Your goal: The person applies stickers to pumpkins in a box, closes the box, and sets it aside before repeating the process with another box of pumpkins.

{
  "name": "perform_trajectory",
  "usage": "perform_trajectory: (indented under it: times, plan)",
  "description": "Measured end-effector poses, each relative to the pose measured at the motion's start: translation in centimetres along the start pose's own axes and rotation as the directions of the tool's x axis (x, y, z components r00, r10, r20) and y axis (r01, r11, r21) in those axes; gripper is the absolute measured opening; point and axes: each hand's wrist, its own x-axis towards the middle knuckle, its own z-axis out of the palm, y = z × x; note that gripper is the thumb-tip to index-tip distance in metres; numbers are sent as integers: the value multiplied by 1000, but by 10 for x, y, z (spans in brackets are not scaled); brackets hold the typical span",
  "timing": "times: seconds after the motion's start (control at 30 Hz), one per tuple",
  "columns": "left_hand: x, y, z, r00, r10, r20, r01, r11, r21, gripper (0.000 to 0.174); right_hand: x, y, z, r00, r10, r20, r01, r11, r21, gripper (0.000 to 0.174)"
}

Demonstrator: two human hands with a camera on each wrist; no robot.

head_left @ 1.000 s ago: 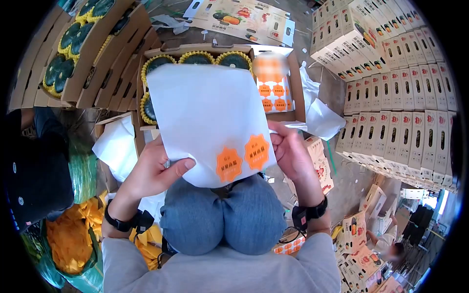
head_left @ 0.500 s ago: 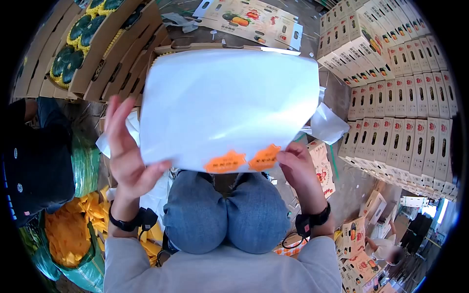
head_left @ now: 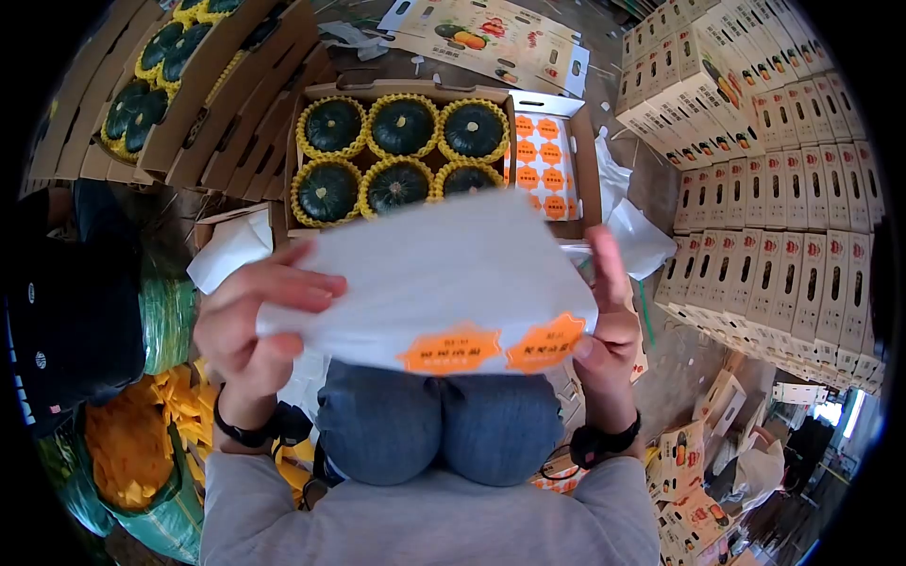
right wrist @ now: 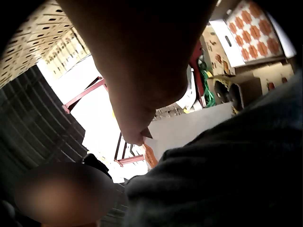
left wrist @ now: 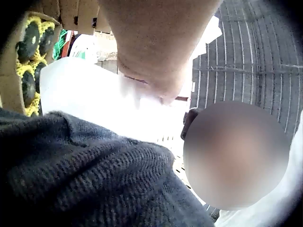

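Pinched between partly closed thumb and fingers of the left hand [head_left: 247,325] and right hand [head_left: 609,335], on the near side of the carton [head_left: 588,170], a white sheet [head_left: 444,255] bows, orange labels [head_left: 453,349] along its near edge; even tension from both sides would limit creasing.

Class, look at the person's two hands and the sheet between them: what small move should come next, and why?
Probably the right hand should peel the orange sticker nearest it off the white sheet: its thumb is at that sticker's edge, the left hand grips the sheet's other end, and the green squashes beyond show no sticker.
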Motion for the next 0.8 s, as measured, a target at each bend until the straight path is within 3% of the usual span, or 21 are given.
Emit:
perform_trajectory:
  times: [0.07, 0.13, 0.2, 0.27, 0.3, 0.33, 0.4, 0.43, 0.5, 0.53, 0.57, 0.6, 0.67, 0.7, 0.8]
  plan:
    - [-4, -2, 4, 940, -339, 33, 340, 932, -125, 38, 1, -5, -5, 998, -61, 10, 62, 985, -159, 10]
    - [-10, -16, 15, 918, -391, 62, 393, 881, -263, 26, 3, -4, -8, 997, -76, 7, 76, 974, -214, 15]
    - [-13, -18, 25, 832, -546, 99, 550, 787, -281, 19, 7, -6, -9, 994, 77, 80, -59, 978, -202, 23]
    - [-18, -31, 31, 858, -475, 193, 512, 821, -253, 15, 9, -5, -8, 950, 260, 172, -232, 958, -166, 25]
    - [-22, -38, 30, 826, -515, 231, 560, 800, -218, 15, 6, -1, -7, 926, 367, 87, -345, 918, -196, 23]
    - [-21, -45, 32, 801, -563, 204, 594, 791, -147, 16, 8, 4, -4, 923, 381, 61, -358, 904, -235, 21]
    - [-22, -70, 32, 683, -714, 156, 728, 684, -57, 20, 13, 16, 3, 914, 405, 11, -381, 870, -312, 19]
    - [-19, -84, 26, 584, -793, 171, 801, 598, 38, 26, 12, 25, 5, 927, 374, 20, -346, 875, -337, 20]
    - [-11, -88, 20, 827, -561, 32, 519, 785, 338, 33, 14, 32, 2, 913, 405, 59, -354, 853, -383, 20]
    - [-2, -82, 18, 912, -409, 12, 351, 797, 492, 36, 15, 36, 3, 903, 423, 72, -362, 841, -402, 20]
    - [7, -69, 20, 958, -268, 102, 156, 787, 597, 45, 18, 35, 6, 874, 476, 94, -400, 816, -418, 22]
    - [13, -62, 26, 964, -169, 204, 18, 810, 587, 44, 17, 39, 10, 844, 523, 116, -439, 799, -411, 22]
    - [11, -58, 39, 846, -215, 488, -60, 871, 488, 37, 20, 48, 16, 782, 600, 168, -498, 764, -409, 23]
    - [8, -63, 44, 853, -157, 497, -121, 868, 481, 32, 22, 51, 17, 784, 595, 178, -488, 767, -416, 25]
    - [1, -79, 53, 837, 32, 547, -321, 838, 441, 19, 22, 62, 14, 706, 700, 104, -646, 698, -309, 28]
